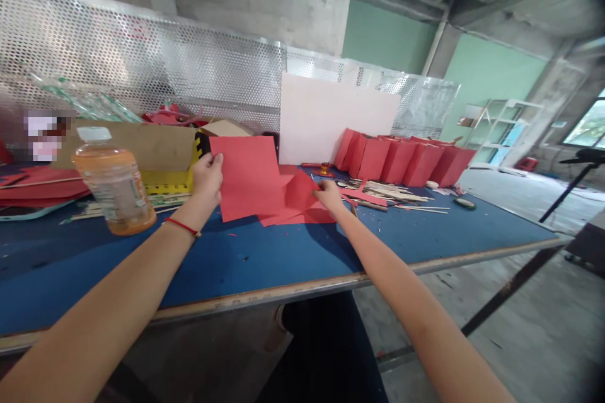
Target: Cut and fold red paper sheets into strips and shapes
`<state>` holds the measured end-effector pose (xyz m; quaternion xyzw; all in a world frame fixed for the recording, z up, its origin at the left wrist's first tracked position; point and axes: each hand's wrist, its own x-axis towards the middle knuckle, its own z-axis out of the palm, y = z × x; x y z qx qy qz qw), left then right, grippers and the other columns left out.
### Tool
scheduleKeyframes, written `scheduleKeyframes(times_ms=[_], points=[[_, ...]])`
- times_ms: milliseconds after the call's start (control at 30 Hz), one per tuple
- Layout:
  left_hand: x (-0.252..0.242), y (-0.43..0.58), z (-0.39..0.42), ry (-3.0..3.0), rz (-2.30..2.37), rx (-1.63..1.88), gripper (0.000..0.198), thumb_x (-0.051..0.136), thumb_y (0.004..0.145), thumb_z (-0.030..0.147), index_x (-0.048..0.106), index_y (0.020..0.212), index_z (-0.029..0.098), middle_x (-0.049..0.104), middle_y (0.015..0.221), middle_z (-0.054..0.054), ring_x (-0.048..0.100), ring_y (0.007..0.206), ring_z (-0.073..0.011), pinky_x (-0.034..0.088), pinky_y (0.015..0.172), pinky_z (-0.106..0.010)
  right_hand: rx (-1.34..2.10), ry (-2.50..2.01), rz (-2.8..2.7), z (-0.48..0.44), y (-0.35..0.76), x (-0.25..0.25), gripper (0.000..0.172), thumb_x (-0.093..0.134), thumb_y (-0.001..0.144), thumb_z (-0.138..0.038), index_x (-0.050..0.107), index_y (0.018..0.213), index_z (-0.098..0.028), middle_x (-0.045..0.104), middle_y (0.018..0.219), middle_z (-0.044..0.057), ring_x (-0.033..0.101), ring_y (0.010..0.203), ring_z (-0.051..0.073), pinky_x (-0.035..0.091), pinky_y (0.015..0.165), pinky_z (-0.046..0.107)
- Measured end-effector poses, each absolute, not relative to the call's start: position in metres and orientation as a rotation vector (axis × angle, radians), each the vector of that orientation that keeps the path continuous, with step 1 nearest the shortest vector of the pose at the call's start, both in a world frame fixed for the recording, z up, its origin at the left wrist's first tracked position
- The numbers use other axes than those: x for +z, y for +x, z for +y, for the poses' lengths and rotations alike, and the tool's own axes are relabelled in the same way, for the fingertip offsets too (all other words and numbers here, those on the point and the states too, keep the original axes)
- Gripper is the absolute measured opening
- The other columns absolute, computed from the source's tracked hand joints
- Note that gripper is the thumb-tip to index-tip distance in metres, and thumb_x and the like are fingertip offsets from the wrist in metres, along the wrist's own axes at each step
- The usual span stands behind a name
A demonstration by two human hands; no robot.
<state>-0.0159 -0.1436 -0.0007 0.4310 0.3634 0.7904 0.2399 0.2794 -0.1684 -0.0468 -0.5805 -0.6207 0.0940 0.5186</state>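
My left hand point(207, 179) pinches the left edge of a red paper sheet point(246, 176) and holds it upright above the blue table point(265, 258); a thin red string circles that wrist. My right hand point(329, 194) is closed on the corner of another red sheet point(295, 201), which lies bent on a small pile of red paper. Both arms reach forward over the table's front edge.
An orange drink bottle point(116, 186) stands at the left. Behind it are a cardboard box point(155, 145) and flat red sheets. Folded red paper pieces point(401, 160) stand in a row at the back right, with wooden sticks point(397, 194) before them. A white board point(331, 116) leans on perforated metal panels.
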Motion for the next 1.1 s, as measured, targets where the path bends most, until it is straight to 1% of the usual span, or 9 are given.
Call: scheduleKeyframes(times_ms=[67,167,333,533,633,733,833,967,1100], points=[[-0.003,-0.016,-0.142,1.224,0.995,2.175,0.016,0.069,0.078,0.033,0.065,0.073,0.019,0.061,0.065,0.003,0.056,0.064,-0.0138,0.052,0.072,-0.028,0.182,-1.378,-1.317,-0.170,0.288,-0.037,0.017,0.069,0.084,-0.029,0.069,0.093,-0.015,0.070,0.094,0.005,0.063,0.090,0.023,0.051,0.084,0.038],[-0.005,-0.014,-0.142,1.297,0.962,2.167,0.017,0.069,0.078,0.036,0.065,0.075,0.019,0.063,0.067,0.003,0.057,0.066,-0.0140,0.052,0.073,-0.027,0.115,-1.308,-1.046,-0.173,0.303,-0.024,0.019,0.064,0.082,-0.032,0.067,0.092,-0.016,0.070,0.090,0.005,0.061,0.088,0.023,0.047,0.084,0.035],[-0.007,-0.008,-0.144,1.265,0.897,2.065,0.021,0.073,0.075,0.037,0.069,0.086,0.019,0.072,0.083,-0.003,0.067,0.082,-0.0172,0.054,0.082,-0.030,0.125,-1.142,-0.746,-0.170,0.314,-0.017,0.020,0.060,0.080,-0.033,0.061,0.089,-0.015,0.067,0.085,0.005,0.059,0.081,0.019,0.048,0.077,0.031],[-0.010,-0.007,-0.154,1.302,0.908,1.769,0.040,0.086,0.057,0.034,0.074,0.090,0.016,0.076,0.079,-0.006,0.071,0.077,-0.0232,0.058,0.077,-0.037,0.228,-0.968,-0.629,-0.166,0.313,-0.021,0.019,0.068,0.075,-0.032,0.055,0.081,-0.019,0.059,0.076,-0.002,0.055,0.074,0.014,0.048,0.073,0.026],[-0.011,-0.007,-0.156,1.334,0.935,1.743,0.044,0.089,0.050,0.036,0.076,0.086,0.014,0.076,0.076,-0.008,0.072,0.078,-0.0274,0.058,0.076,-0.040,0.299,-0.909,-0.619,-0.165,0.314,-0.019,0.026,0.071,0.075,-0.037,0.052,0.082,-0.020,0.054,0.071,-0.006,0.052,0.065,0.012,0.046,0.062,0.024],[-0.009,-0.008,-0.156,1.322,0.959,1.828,0.038,0.087,0.056,0.036,0.075,0.085,0.015,0.078,0.083,-0.008,0.073,0.084,-0.0273,0.058,0.081,-0.040,0.393,-0.858,-0.664,-0.166,0.314,-0.016,0.037,0.073,0.072,-0.047,0.050,0.086,-0.022,0.047,0.061,-0.010,0.041,0.048,0.008,0.036,0.046,0.022],[-0.003,-0.008,-0.155,1.234,0.956,2.005,0.027,0.078,0.069,0.033,0.074,0.090,0.018,0.078,0.093,-0.006,0.073,0.089,-0.0238,0.058,0.084,-0.037,0.468,-0.806,-0.756,-0.172,0.309,-0.012,0.044,0.075,0.069,-0.055,0.049,0.085,-0.023,0.042,0.054,-0.013,0.033,0.042,0.007,0.030,0.041,0.021],[0.004,-0.004,-0.159,1.037,0.893,2.103,0.012,0.072,0.074,0.022,0.071,0.085,0.019,0.077,0.089,-0.004,0.073,0.083,-0.0194,0.058,0.083,-0.033,0.562,-0.762,-0.966,-0.184,0.294,-0.009,0.047,0.079,0.060,-0.057,0.052,0.078,-0.023,0.045,0.051,-0.011,0.035,0.041,0.007,0.029,0.039,0.022],[0.005,0.009,-0.170,1.044,0.804,1.885,0.016,0.076,0.072,0.020,0.071,0.088,0.018,0.077,0.087,-0.005,0.072,0.076,-0.0178,0.059,0.082,-0.036,0.634,-0.750,-1.196,-0.196,0.273,-0.008,0.041,0.082,0.058,-0.051,0.061,0.076,-0.021,0.054,0.052,-0.007,0.042,0.042,0.008,0.034,0.040,0.022]])
